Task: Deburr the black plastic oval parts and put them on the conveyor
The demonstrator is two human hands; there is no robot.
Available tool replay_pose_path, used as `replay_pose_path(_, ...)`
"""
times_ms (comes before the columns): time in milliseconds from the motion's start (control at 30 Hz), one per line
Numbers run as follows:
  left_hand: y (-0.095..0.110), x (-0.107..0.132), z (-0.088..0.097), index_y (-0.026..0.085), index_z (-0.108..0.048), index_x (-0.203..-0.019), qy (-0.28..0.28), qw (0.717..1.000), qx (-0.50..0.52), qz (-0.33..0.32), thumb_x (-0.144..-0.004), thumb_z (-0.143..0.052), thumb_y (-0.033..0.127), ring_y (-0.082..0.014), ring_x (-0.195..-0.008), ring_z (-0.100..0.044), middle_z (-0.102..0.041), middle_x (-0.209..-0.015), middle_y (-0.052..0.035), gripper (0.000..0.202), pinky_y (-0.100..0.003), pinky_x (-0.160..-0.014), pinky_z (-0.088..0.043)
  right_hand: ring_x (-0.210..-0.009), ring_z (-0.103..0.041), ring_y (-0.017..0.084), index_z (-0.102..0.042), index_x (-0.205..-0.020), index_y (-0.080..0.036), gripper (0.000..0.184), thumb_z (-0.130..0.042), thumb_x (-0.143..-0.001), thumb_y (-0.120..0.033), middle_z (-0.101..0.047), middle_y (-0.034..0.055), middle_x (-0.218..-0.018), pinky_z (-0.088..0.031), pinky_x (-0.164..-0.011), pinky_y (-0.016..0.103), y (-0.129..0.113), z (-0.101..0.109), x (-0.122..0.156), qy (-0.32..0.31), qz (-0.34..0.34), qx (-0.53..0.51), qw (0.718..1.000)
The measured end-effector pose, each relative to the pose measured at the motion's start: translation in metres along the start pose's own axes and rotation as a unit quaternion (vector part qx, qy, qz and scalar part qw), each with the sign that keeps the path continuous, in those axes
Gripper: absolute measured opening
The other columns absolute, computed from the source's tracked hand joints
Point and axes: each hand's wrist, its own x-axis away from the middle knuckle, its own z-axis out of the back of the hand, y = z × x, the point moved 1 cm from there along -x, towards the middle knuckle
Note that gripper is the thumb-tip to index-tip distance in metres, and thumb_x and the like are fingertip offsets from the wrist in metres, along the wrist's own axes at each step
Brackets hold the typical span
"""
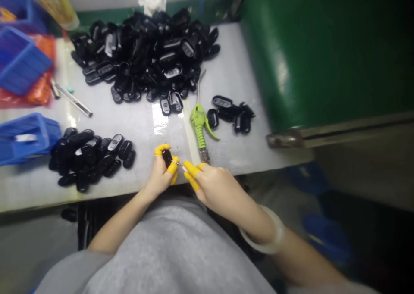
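Lying at the far left, a tilted blue bin (26, 76) rests on red-orange plastic (43, 95), with a lower blue bin (51, 132) nearer the person. Just right of these is a slim, silver-and-black tool (73, 99) on the pale tabletop (239, 156). Below it sits the smaller heap of black oval pieces (92, 154); a much larger heap (145, 52) spreads across the back of the table. At the front edge, the left hand (161, 171), yellow covers on its fingertips, is curled closed around one black piece (167, 157), pinched between thumb and finger. A thin metal-shafted tool (175, 161) points at that piece; through the blur, its tip seems to touch it. The right hand (213, 184), also with yellow fingertip covers, grips the tool's pale end, fingers closed together. Beyond that hand lies a lime-green air gun (199, 128), nozzle toward the large heap. Right of the gun is a small black cluster (231, 113), then a green panel (323, 48).
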Motion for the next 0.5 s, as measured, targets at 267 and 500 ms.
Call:
replay_pose_path(267,-0.003,-0.003,0.001,0.026,-0.036,-0.116,0.005,0.998,-0.059,-0.032,-0.093,-0.055,0.034,-0.0135,-0.067,-0.05,-0.05,-0.082,0.0013,0.031,-0.028,-0.064,-0.043,-0.059,-0.058,0.02,-0.067,-0.117,-0.009,0.037,-0.048,-0.086,-0.006,-0.066,0.009,-0.076,-0.03,-0.049,0.032,-0.004,-0.012,0.001,0.067,0.048,0.078,0.994)
replay_pose_path(500,-0.002,-0.001,0.001,0.025,-0.034,-0.117,-0.005,0.997,-0.071,-0.038,-0.094,-0.054,0.034,-0.0145,-0.069,-0.052,-0.05,-0.082,0.0009,0.032,-0.029,-0.066,-0.043,-0.057,-0.053,0.012,-0.071,-0.089,-0.014,0.02,-0.051,-0.089,-0.016,-0.065,0.0047,-0.074,-0.034,-0.053,0.027,0.007,-0.003,-0.009,-0.043,-0.01,-0.096,0.994)
